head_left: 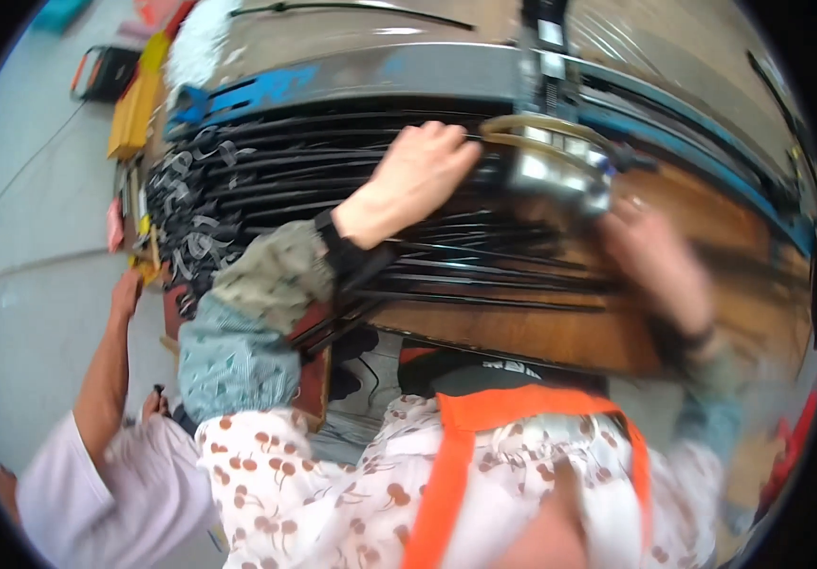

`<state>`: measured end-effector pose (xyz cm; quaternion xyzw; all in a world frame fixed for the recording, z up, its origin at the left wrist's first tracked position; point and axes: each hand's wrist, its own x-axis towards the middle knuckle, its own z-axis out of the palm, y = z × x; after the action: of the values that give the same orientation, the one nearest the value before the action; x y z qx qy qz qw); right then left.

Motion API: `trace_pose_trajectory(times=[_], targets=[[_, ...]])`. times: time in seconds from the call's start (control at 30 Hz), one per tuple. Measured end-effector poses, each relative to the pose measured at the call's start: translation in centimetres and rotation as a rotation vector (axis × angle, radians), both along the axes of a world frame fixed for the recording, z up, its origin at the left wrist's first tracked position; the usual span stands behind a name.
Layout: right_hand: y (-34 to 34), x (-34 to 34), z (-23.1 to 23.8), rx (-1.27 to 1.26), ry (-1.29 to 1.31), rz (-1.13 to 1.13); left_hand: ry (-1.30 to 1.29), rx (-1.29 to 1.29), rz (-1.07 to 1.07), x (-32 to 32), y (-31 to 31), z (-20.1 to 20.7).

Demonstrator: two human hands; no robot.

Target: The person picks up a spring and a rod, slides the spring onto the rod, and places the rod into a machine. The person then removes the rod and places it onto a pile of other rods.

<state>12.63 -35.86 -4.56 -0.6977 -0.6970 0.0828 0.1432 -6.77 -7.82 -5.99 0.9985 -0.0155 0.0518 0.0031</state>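
Note:
A bundle of long thin black rods (285,190) lies across the bench, with grey and black pieces at its left ends. Over it, my left hand (418,175) is closed, its fingertips curled around a black rod beside a shiny metal cylinder-shaped device (560,175). A curved tan hose or band (546,125) arches over that device. On its lower right side is my right hand (650,251), badly smeared by motion. Whether those fingers grip the device cannot be made out.
A long grey and blue metal beam (361,76) runs along the far side of the wooden bench (522,332). Another person's arm (110,370) reaches in at the left, near a yellow box (138,114). A black case (105,71) stands on the floor.

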Motion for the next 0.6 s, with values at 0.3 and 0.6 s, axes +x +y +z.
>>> trace_pose_trajectory(times=[0.3,0.6], targets=[[0.4,-3.7,-0.7,-0.001,0.294,-0.221,0.196,-0.141,-0.098,-2.1,1.3,3.7],[-1.2,-4.2,-2.5,0.285,0.589,-0.420,0.072,-0.210,-0.156,-3.4,-4.0,6.8]])
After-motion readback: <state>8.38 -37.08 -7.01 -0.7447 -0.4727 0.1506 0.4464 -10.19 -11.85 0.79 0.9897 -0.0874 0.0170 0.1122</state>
